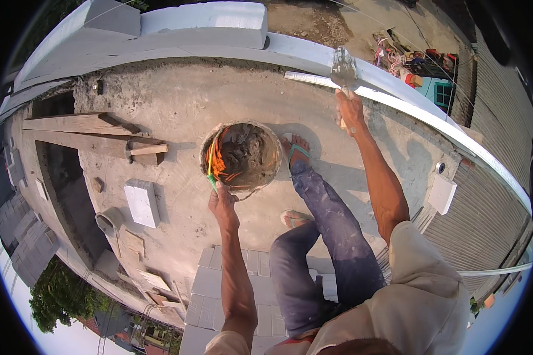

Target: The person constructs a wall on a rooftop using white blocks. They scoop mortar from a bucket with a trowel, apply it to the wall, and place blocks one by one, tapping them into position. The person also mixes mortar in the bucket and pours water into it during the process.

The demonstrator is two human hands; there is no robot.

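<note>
My left hand (pixel 222 204) grips the near rim of a round bucket (pixel 243 155) filled with wet grey mortar, with orange and green straps at its left side. My right hand (pixel 350 109) is stretched out and holds the handle of a trowel (pixel 343 70), whose mortar-smeared blade rests against the top of the white block wall (pixel 314 56). My legs in stained blue trousers are bent beneath me, and one foot in a green-strapped sandal (pixel 296 148) stands beside the bucket on the concrete slab (pixel 183 106).
Wooden planks (pixel 83 127) and a hammer (pixel 145 151) lie left of the bucket. A loose white block (pixel 141 203) sits on the slab; stacked white blocks (pixel 219 290) lie under me. An aluminium straightedge (pixel 408 106) runs along the wall. An opening drops away at left.
</note>
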